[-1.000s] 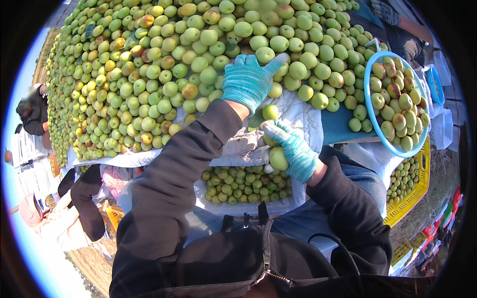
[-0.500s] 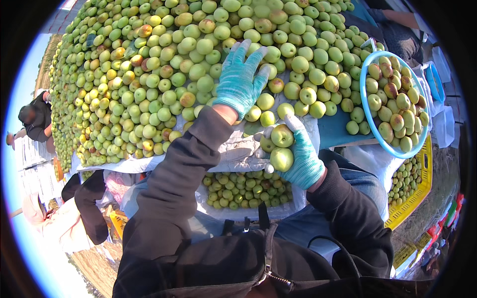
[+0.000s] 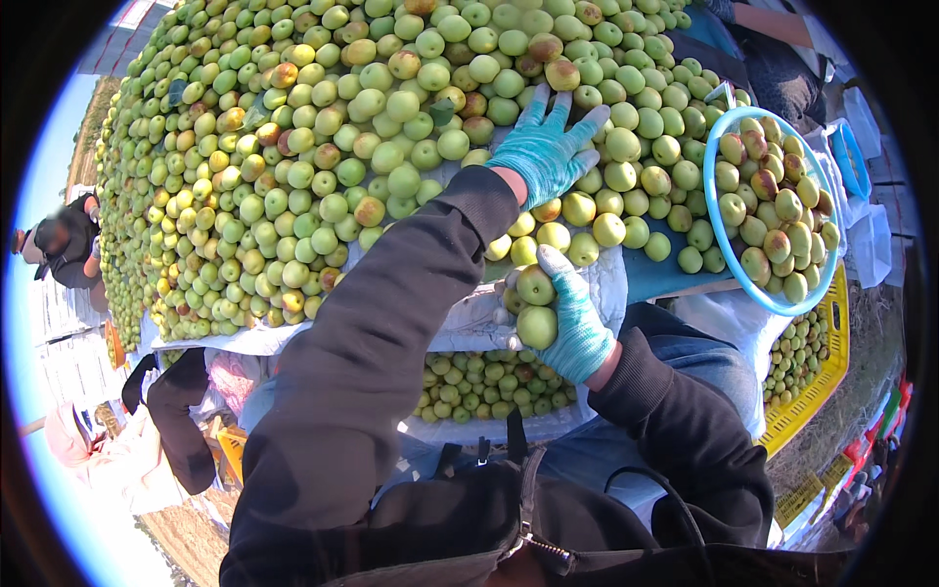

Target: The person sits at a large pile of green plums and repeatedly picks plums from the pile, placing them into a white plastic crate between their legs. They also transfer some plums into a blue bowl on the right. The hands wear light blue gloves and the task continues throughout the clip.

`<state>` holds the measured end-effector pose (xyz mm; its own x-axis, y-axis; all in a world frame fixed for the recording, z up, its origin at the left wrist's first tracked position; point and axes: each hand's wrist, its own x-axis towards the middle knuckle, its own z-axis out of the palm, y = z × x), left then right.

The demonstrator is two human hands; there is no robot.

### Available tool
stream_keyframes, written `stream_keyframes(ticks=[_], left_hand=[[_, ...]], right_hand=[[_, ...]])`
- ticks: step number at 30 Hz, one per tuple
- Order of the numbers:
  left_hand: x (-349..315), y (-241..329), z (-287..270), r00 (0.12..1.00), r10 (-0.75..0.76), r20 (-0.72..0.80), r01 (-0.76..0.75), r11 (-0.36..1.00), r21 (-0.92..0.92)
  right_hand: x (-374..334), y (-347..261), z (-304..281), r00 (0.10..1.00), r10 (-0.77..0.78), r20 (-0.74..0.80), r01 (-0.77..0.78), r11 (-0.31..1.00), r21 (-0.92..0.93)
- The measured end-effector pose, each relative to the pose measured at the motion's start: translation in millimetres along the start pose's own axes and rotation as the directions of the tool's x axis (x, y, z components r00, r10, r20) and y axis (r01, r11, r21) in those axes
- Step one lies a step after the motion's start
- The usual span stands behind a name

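A broad heap of round green jujubes [image 3: 323, 181], some with brown or reddish patches, covers the cloth-lined table. My left hand [image 3: 550, 157], in a teal glove with pale fingertips, lies palm down on the heap. Its fingers are spread over the fruit, and what lies under the palm is hidden. Nearer to me, my right hand [image 3: 575, 323] in a matching glove is cupped round jujubes [image 3: 536, 326]. Two of them show plainly; the fingers partly hide the rest. It hovers just off the table's near edge, above a white-lined container of jujubes [image 3: 494, 384] between my knees.
At the right stands a blue-rimmed basket [image 3: 711, 186] of browner jujubes. Below it is a yellow crate [image 3: 829, 367] holding more fruit. White cloth [image 3: 460, 323] hangs over the table's near edge. Other people [image 3: 68, 245] are at far left and upper right.
My left hand has moved right and slightly away across the heap, and some jujubes there have shifted. My right hand has drawn slightly left, still holding jujubes.
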<state>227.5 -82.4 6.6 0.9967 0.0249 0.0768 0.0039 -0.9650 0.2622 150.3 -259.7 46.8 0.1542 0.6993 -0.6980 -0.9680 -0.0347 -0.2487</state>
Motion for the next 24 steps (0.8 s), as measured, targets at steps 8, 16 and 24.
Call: stream_keyframes(ticks=[8, 16, 24], left_hand=[[18, -29, -12, 0.829, -0.113, -0.548, 0.158, 0.987, 0.036], [74, -48, -36, 0.998, -0.050, -0.027, 0.055, 0.972, 0.227], [5, -30, -67, 0.988, 0.048, -0.148, -0.065, 0.992, -0.106]], right_hand=[[-4, -9, -4, 1.000, -0.019, 0.018, 0.019, 1.000, -0.008], [-12, -15, -2, 0.996, -0.075, -0.041, 0.076, 0.997, 0.025], [-28, 2, -11, 0.999, -0.016, 0.050, 0.022, 0.991, -0.130]])
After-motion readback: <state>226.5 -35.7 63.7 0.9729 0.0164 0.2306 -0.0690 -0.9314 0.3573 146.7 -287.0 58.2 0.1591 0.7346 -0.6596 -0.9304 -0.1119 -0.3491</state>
